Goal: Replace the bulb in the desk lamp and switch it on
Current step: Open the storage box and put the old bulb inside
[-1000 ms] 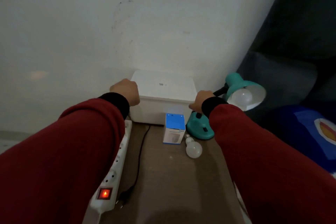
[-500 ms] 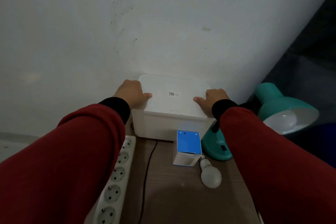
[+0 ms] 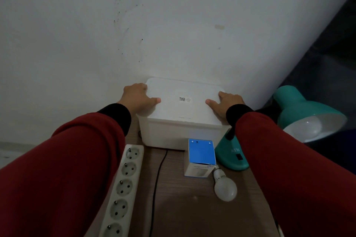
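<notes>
Both hands (image 3: pixel 137 98) have moved onto the white box's lid (image 3: pixel 185 100).

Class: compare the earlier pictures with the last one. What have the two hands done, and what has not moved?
Both hands moved up from the sides of the white box onto its lid: left hand and right hand now grip opposite edges. The loose bulb, bulb carton, teal lamp and power strip stayed put.

Dim, flat, bluish light, soft shadows, wide-angle bowing at the edges, slight softness.
</notes>
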A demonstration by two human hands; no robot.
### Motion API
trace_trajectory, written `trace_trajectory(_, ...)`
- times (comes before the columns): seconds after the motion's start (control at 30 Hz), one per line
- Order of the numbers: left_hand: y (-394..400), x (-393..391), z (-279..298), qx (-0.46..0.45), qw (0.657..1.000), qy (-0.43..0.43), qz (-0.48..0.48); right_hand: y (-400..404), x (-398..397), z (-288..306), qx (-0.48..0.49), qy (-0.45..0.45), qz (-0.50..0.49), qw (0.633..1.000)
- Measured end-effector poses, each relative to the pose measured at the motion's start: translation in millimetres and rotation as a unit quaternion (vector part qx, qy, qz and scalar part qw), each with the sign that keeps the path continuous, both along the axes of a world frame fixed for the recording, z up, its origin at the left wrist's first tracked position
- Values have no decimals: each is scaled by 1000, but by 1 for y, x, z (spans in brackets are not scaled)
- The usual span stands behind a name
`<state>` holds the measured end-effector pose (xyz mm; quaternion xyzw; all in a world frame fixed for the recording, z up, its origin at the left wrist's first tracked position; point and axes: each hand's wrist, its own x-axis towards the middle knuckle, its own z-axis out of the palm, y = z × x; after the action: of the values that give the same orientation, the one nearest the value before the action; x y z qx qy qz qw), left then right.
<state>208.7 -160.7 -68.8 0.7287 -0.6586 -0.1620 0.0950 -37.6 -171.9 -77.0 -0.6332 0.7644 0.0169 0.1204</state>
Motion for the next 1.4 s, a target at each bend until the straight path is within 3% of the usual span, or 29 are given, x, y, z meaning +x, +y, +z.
trace_trajectory(0.13, 6, 5, -5, 32, 999, -6, 26, 16, -1, -6, -32, -62, -52, 996)
trace_trajectory(0.6, 14, 5, 17, -27, 996, 49, 64, 23, -2, 27, -38, -14, 4, 999)
trace_trajectory(0.83, 51, -2, 47, -106, 992, 55, 31, 44, -4, 40, -111, -109, -22, 988)
trace_trajectory(1.0, 101, -4, 49, -105, 993, 61, 8, 98, -2, 41, -136, -177, -56, 973)
trace_trajectory(1.4, 268, -16, -37, -21, 998, 58, 0, 280, -20, -44, -64, -131, -66, 987)
